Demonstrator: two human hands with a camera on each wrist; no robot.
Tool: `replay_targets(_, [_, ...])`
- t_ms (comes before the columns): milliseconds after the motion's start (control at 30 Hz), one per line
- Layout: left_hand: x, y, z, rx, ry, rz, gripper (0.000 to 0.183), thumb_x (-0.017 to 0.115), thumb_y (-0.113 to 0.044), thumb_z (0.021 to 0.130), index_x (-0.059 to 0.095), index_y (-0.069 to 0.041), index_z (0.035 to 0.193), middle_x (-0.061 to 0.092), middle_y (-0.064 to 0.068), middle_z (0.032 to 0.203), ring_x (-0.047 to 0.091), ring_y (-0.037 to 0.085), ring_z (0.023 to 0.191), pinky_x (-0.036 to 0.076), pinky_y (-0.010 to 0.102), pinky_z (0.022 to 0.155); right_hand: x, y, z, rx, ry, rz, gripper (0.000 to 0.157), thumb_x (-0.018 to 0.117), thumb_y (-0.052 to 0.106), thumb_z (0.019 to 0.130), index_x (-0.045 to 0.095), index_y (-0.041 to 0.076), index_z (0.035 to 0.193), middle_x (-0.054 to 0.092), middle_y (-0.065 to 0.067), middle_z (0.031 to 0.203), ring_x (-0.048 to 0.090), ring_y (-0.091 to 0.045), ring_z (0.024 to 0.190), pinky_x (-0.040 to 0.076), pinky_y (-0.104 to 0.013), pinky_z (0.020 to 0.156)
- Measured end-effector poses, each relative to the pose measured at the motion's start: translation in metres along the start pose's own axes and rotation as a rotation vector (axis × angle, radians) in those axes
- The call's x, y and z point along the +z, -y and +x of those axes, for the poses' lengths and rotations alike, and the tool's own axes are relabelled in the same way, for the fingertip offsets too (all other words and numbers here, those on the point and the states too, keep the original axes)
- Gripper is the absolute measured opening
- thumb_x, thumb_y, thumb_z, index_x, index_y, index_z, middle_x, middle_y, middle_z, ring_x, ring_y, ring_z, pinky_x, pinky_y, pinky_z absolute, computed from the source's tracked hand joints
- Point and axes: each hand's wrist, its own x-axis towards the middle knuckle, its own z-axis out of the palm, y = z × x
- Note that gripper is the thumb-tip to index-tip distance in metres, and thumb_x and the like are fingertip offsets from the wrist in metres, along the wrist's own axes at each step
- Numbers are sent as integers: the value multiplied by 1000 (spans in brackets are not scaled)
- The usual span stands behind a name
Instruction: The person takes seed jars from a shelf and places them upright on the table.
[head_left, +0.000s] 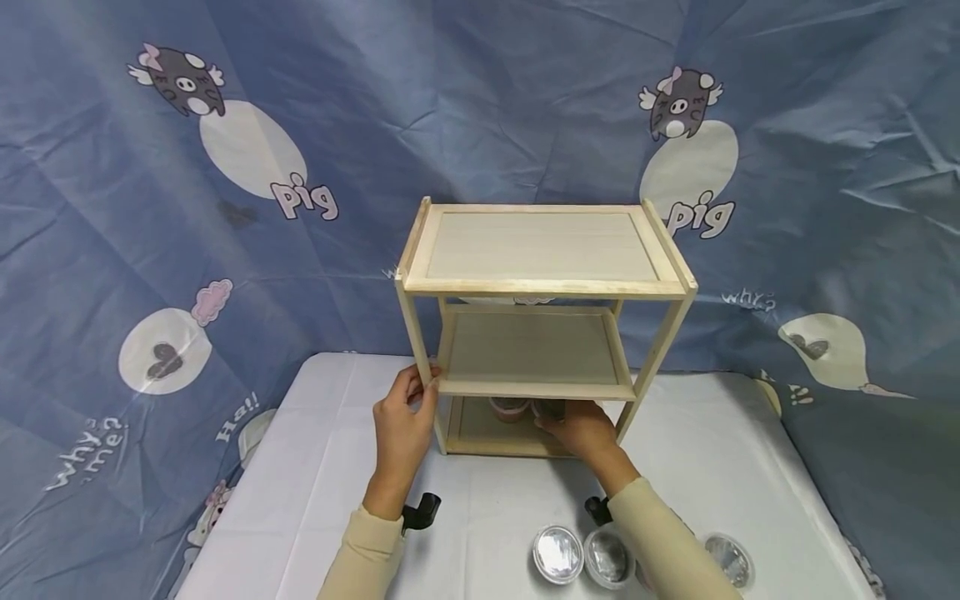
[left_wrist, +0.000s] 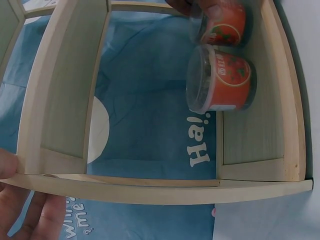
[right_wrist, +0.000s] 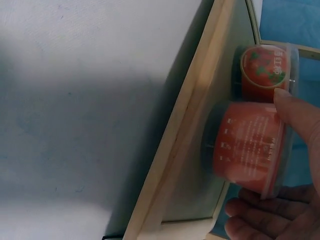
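A small three-tier wooden shelf (head_left: 531, 287) stands on the white table. My left hand (head_left: 405, 421) grips its left front post at the middle tier, thumb on one side and fingers on the other. Under the middle tier, my right hand (right_wrist: 270, 215) holds a clear plastic tub with a red label (right_wrist: 247, 142), thumb at its lid rim and fingers on the opposite side. This tub is on the bottom board (right_wrist: 192, 195). Right beside it on the same board sits a second red-labelled tub (left_wrist: 231, 77), upright with its lid on.
Several more round clear-lidded tubs stand on the table in front of the shelf, among them a left one (head_left: 558, 554), a middle one (head_left: 608, 557) and a right one (head_left: 729, 560). The right sleeve (head_left: 667, 537) passes over this group. A blue patterned cloth (head_left: 510, 100) hangs behind the shelf.
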Motion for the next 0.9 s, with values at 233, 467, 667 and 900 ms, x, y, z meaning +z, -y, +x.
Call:
replay_targets(233, [1,2,-2,-12,6,-7,24,73,-2,97,72,-2,122,79,5,109,76,21,96,60,23,79,6,-1,-2,-9,-6,0,76,78,45,92,53,-3,145,64,-27,134,63,-47,121,56,-60,90])
replay_targets(467, [1,2,-5,-22,9,-14,25,72,-3,98,71,-2,123,79,3,110,76,20,97,59,20,79,7,-2,-6,-4,-24,31,78,79,45,92,52,-5,145,64,-30,133,62,-48,122,55,-61,93])
replay_targets(667, [0,1,-3,-12,5,-8,25,72,-3,98,72,-3,123,79,3,109,76,19,96,60,21,79,0,-1,-13,-55,-51,62,82,80,47,91,50,-5,148,63,-30,133,62,-48,120,55,-61,93])
replay_targets(900, [0,-2,1,-15,3,-18,25,72,-3,98,71,-2,123,79,2,110,76,19,98,61,25,80,-10,1,-25,-91,-59,69,88,80,49,90,45,1,155,60,-28,140,64,-49,118,54,-62,93])
